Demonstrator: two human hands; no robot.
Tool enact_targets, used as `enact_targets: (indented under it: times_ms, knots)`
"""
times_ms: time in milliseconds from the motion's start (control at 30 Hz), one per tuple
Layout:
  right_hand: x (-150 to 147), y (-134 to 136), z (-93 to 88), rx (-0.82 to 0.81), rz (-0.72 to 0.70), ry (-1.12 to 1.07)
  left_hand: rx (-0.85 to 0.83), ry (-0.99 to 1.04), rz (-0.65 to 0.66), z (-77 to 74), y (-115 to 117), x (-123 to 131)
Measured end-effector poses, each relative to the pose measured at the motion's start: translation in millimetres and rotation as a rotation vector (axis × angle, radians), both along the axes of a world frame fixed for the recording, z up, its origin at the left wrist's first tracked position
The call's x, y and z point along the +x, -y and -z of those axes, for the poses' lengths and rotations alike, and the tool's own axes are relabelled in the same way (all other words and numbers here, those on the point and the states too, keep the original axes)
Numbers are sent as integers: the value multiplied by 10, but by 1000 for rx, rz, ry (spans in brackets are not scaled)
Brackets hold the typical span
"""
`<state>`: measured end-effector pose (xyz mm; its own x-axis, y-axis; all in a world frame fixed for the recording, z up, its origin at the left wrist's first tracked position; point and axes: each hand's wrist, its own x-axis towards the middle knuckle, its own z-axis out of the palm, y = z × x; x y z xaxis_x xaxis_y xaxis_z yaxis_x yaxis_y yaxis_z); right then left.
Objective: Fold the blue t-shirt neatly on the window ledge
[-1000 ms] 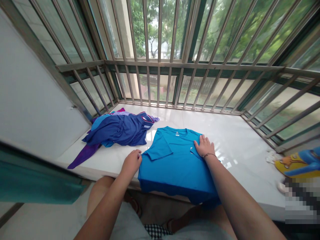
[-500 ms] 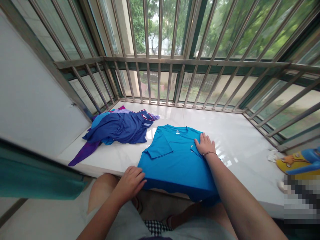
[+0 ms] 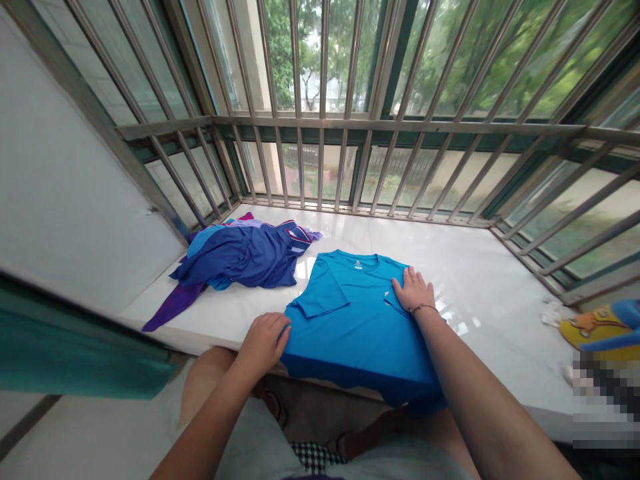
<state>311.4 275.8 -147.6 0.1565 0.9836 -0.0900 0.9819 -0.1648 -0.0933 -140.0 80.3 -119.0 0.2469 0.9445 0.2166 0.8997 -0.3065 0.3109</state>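
Note:
A bright blue T-shirt (image 3: pixel 360 320) lies spread on the white sill, collar toward the window, its lower part hanging over the front edge. Its left sleeve is folded inward onto the front. My left hand (image 3: pixel 266 340) rests at the shirt's left edge near the sill's front, fingers together and curled over the fabric border; whether it pinches cloth is hard to make out. On the right shoulder and sleeve, my right hand (image 3: pixel 416 290) lies flat with its fingers a little spread. It wears a thin bracelet.
Crumpled dark blue, purple and light blue clothes (image 3: pixel 245 257) lie on the white sill (image 3: pixel 480 280) at the left. Metal bars (image 3: pixel 320 123) run along the window behind. A yellow and blue object (image 3: pixel 600 323) sits at the far right, and a teal curtain (image 3: pixel 75 347) hangs at left.
My left hand has moved slightly up along the shirt's left edge. My right hand stays on the right shoulder. The whole view has shifted a little.

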Motion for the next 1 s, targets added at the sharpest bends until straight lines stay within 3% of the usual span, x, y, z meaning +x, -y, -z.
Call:
enact_targets:
  times_ms: [167, 333, 433, 533, 700, 867, 1000]
  knots:
    - [-24, 27, -30, 9, 6, 12, 48, 72, 44, 39, -586, 401]
    - [-37, 35, -39, 8, 14, 9, -24, 15, 136, 36, -1245, 694]
    - [-46, 41, -55, 2, 17, 13, -100, -27, 65, -27, -1670, 792]
    - [-59, 49, -74, -2, 13, 19, -148, -49, -4, -82, -2088, 810]
    - [-67, 52, -76, -13, 14, 33, -210, -78, 63, -60, -2626, 733]
    - [-63, 57, -62, -8, 16, 27, -223, -105, 91, 9, -2928, 586]
    - [-71, 67, -80, -15, 20, 25, -210, -105, 44, 50, -3016, 449]
